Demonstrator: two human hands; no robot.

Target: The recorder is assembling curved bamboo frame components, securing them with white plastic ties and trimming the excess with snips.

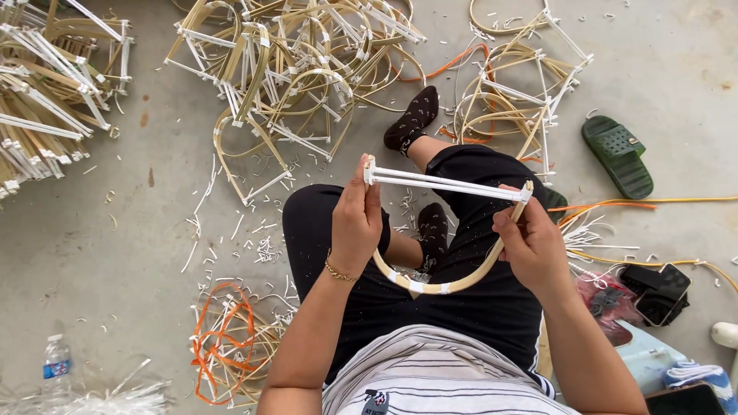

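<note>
Hands, left [356, 223] and right [530, 242], apart, each clamped on one end of a bowed bamboo frame [453, 283] over the lap.

The person sits on the floor [115, 253], holding a bowed frame [446, 230] over the lap, the left hand [355, 223] at its left end, the right hand [534, 246] at its right. A pile of frames [292, 69] lies far, another pile [46, 84] far left. A sandal [617, 154] lies right, a bottle [56, 369] near left, a phone [661, 292] near right.
</note>
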